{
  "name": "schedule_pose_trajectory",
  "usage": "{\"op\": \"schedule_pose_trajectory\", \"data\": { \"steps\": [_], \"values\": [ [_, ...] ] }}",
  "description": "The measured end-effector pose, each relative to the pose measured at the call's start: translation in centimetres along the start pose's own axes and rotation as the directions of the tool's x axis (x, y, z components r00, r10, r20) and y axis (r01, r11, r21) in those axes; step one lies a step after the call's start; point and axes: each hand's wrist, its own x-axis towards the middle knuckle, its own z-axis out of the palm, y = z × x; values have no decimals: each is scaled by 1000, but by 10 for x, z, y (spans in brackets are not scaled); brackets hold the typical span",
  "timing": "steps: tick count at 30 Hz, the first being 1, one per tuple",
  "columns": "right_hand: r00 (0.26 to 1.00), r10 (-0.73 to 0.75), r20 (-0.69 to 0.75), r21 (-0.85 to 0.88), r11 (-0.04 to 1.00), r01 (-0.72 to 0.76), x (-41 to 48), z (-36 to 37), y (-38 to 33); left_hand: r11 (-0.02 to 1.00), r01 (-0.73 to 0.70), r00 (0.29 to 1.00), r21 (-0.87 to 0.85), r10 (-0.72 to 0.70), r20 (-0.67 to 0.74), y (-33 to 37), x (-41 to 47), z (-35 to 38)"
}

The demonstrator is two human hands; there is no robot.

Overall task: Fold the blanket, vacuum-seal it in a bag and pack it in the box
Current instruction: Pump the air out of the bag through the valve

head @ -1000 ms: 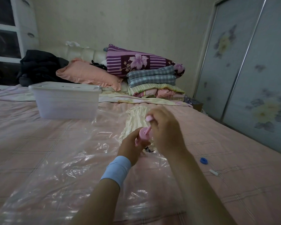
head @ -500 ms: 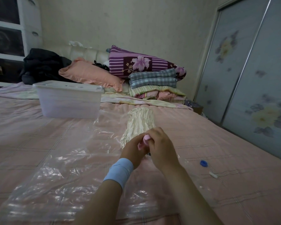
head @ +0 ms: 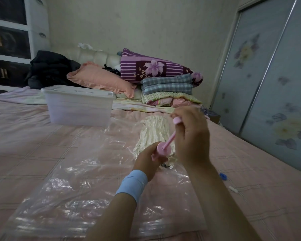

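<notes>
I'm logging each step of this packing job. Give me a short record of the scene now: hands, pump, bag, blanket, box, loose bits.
left hand: grips the pink pump by its barrel, over the bag
right hand: grips the pump's handle, with the rod showing between handle and barrel
bag: clear, lying flat on the bed
blanket: cream, wrinkled, apparently inside the bag's far end
box: translucent, lid on, on the bed beyond the bag
cap: blue, loose on the bed right of the right arm
</notes>
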Motion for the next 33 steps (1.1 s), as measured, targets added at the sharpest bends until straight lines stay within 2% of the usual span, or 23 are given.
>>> {"op": "schedule_pose_trajectory", "data": {
  "steps": [2,4,6,7,10,15,18,20,21,23,25,27,30,33],
  "values": [
    [977,117,179,-3,993,-118,-26,18,11,999,15,1000,-29,-15,-5,2,-2,1],
    [897,228,379,-49,973,-227,-51,28,21,1000,14,1000,-27,-14,8,5,-4,2],
    [840,262,475,-93,964,-248,-60,30,28,1000,4,1000,-22,-4,14,8,-6,4],
    [837,246,489,-114,969,-218,-58,28,29,1000,-3,1000,-28,4,10,8,-7,4],
    [873,167,458,-119,985,-126,-40,17,23,999,1,1000,-51,0,3,8,-6,3],
    [981,17,195,-16,1000,-14,9,-15,1,999,-30,999,-28,30,-11,6,-2,-4],
    [999,-32,37,-10,999,32,19,-20,-4,999,-23,1000,-28,23,2,4,-2,-6],
    [1000,1,-7,-8,1000,-1,9,-6,-1,1000,-11,1000,-24,11,5,2,-2,-4],
    [999,34,22,7,999,-34,1,4,2,1000,-8,1000,-28,8,5,2,-3,-4],
    [976,110,189,9,993,-114,-21,23,12,999,-5,1000,-41,5,-1,3,-3,-4],
    [904,198,379,-47,980,-195,-44,35,22,1000,-15,1000,-18,15,-6,4,-4,-3],
    [848,243,471,-92,970,-226,-56,38,27,1000,-13,1000,5,13,-7,5,-4,-1],
    [862,195,467,-122,980,-155,-46,29,21,999,-2,1000,-35,1,-16,4,-3,0],
    [924,139,357,-69,990,-122,-20,13,10,997,-5,1000,-74,4,-7,6,-2,-2]
  ]
}}
